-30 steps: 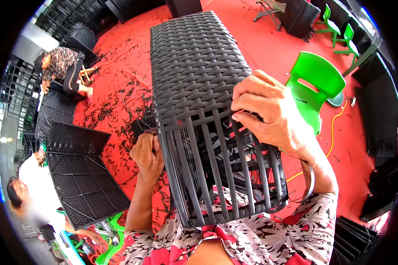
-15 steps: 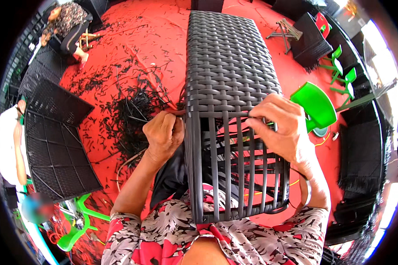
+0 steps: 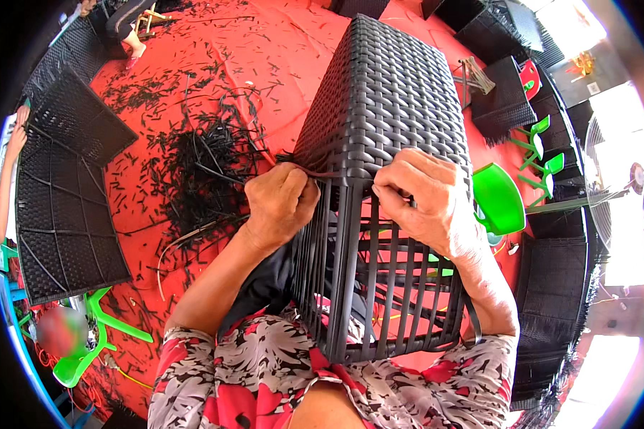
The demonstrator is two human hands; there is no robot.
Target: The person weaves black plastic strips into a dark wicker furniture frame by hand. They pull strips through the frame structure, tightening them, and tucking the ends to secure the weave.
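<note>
A dark wicker furniture piece (image 3: 408, 93) stands upright against me, its far part closely woven and its near part only bare lengthwise strips. My left hand (image 3: 283, 204) is closed beside its left face, gripping a dark weaving strip (image 3: 322, 174) that runs to the corner of the weave. With thumb and forefinger pinched at the weave's lower edge, just right of that corner, my right hand (image 3: 426, 204) holds the strip; the fingertips partly hide it. A loose strip end (image 3: 474, 318) hangs by my right forearm.
Black strip scraps (image 3: 207, 171) lie heaped on the red floor covering (image 3: 279, 57). A green chair (image 3: 499, 199) stands close at right, another (image 3: 96, 336) at lower left. Large wicker panels (image 3: 68, 222) stand at left, beside a co-worker's arm (image 3: 11, 164). A fan (image 3: 608, 179) is at far right.
The wicker piece appears turned, showing more of its left face. My right hand has shifted left along the weave edge to the corner. My left hand has moved slightly right.
</note>
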